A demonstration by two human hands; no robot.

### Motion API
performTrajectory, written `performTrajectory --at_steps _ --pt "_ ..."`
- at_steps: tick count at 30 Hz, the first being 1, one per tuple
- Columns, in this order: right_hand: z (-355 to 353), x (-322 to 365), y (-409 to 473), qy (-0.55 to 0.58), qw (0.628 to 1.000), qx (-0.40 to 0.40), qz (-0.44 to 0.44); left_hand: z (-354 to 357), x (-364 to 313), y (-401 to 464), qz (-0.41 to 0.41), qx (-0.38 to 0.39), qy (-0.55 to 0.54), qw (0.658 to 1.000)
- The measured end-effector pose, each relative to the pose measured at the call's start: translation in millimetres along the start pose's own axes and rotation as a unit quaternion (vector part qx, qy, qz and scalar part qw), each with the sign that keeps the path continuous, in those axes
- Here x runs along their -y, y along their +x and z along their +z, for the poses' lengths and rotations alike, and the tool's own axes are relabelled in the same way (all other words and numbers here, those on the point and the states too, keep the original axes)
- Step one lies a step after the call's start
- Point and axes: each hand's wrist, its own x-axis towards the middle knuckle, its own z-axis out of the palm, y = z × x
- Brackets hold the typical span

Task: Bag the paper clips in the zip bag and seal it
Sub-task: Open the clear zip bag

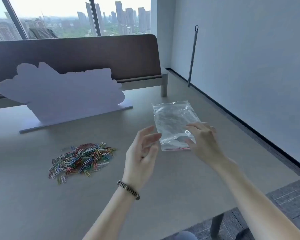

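A clear zip bag (173,122) with a red seal strip along its near edge lies flat on the grey table (171,187), right of centre. A loose pile of coloured paper clips (81,159) lies on the table to the left. My right hand (203,141) hovers over the bag's near right corner, fingers spread, fingertips at or just above the plastic. My left hand (142,153), with a beaded bracelet on the wrist, is raised just left of the bag, fingers apart and holding nothing.
A white cloud-shaped standing board (62,94) rests on the table behind the clips. A brown partition (93,54) runs along the far edge. The table's right edge (249,146) drops to the floor by the wall, where a thin grey rod (193,56) leans.
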Motion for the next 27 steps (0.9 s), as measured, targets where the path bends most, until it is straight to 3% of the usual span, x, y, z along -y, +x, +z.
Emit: performTrajectory --at_steps 4,13,16,21,27 --pt "11.3 -8.5 9.2 -0.064 0.998 -0.017 -0.006 9.4 11.8 -4.3 -0.022 0.037 0.020 0.999" --pt "-3.1 8.5 22.4 -0.055 0.996 -0.058 -0.027 9.8 7.9 -6.5 -0.053 0.065 0.073 0.994" --pt "-19.0 22.2 14.2 -0.018 0.998 -0.057 -0.028 5.6 1.8 -13.6 -0.039 0.083 0.155 0.984" --pt "-74.6 65.8 -1.0 0.037 0.994 -0.057 -0.084 -7.0 -21.4 -28.6 0.023 0.166 0.397 0.902" --pt "-153.9 127.8 -43.6 0.086 0.990 -0.013 -0.112 -32.1 -63.6 -79.5 0.168 0.063 0.406 0.896"
